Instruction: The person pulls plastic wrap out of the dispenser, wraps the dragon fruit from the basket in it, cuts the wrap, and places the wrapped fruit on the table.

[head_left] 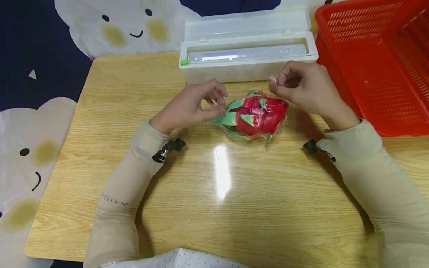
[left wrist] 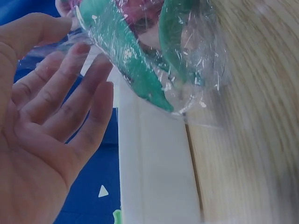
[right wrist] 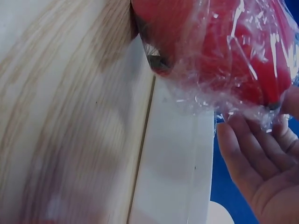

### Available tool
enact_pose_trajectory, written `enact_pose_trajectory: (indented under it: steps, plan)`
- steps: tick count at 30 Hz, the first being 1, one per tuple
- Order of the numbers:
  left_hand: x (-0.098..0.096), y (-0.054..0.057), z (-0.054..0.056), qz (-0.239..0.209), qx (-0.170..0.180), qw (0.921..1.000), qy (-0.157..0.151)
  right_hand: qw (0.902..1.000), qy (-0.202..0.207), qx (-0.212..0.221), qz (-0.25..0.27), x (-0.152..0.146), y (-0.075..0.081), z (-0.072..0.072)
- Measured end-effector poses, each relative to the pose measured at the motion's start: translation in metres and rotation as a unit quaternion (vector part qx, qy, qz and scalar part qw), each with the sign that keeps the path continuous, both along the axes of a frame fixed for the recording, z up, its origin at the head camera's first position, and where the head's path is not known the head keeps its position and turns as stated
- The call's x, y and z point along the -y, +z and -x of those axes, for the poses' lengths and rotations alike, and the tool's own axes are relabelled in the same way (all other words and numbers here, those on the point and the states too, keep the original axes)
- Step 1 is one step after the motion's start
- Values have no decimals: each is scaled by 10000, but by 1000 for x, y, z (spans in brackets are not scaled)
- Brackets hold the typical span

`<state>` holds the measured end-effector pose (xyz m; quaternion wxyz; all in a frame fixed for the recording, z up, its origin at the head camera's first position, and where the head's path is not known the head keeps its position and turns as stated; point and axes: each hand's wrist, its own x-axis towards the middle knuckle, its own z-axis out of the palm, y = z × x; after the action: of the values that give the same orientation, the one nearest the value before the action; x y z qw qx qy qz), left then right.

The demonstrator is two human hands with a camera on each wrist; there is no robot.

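A red dragon fruit [head_left: 259, 113] with green scales lies on its side, loosely wrapped in clear cling film [left wrist: 203, 65]. My right hand [head_left: 306, 87] pinches a bunched bit of the film between thumb and fingers, above the fruit's red end. At the green-tipped end is my left hand [head_left: 194, 104], its thumb and curved fingers at the film's edge. In the left wrist view, film runs between that thumb and the fingertips. The right wrist view shows the wrapped red end of the fruit close to the right fingers, with the film's creases shining.
Behind the fruit stands a long white box [head_left: 248, 70] with its lid raised, a roll of film [head_left: 248, 53] inside. A red plastic basket [head_left: 348, 74] is at the right. The wooden table [head_left: 187, 208] extends toward me; a cloud-patterned cloth [head_left: 130, 22] lies beyond it.
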<state>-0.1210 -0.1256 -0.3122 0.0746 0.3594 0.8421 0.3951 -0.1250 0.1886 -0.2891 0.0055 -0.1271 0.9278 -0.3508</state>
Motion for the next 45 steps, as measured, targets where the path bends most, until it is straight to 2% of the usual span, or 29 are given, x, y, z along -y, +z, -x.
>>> enact_pose_trajectory:
  steps: [7,13,20,22,29,32,39,41,45]
  plan:
    - [-5,0,-2,492,10,9987,125,9997,73,-28,220,-4,-5,6]
    - [-10,-1,-4,619,-57,9980,92,9996,63,108,271,-2,-6,2]
    - [-14,-2,-3,614,-588,9964,-61,9995,147,127,232,1,-5,-3]
    - [-14,-2,-3,617,-650,9959,-98,9996,138,92,231,3,-6,-4]
    - [-15,-2,-4,713,-583,9957,-98,9988,319,-366,95,9,-7,-7]
    - [-15,-2,-5,731,-528,9959,-86,9983,384,-436,104,9,-7,-7]
    - [-15,-2,-5,739,-556,9956,-116,9967,-55,-760,-295,10,0,-12]
    - [-16,-2,-5,742,-542,9957,-124,9965,-74,-749,-370,10,3,-13]
    - [-16,-3,-5,717,-555,9958,-111,9973,145,-604,-382,12,8,-16]
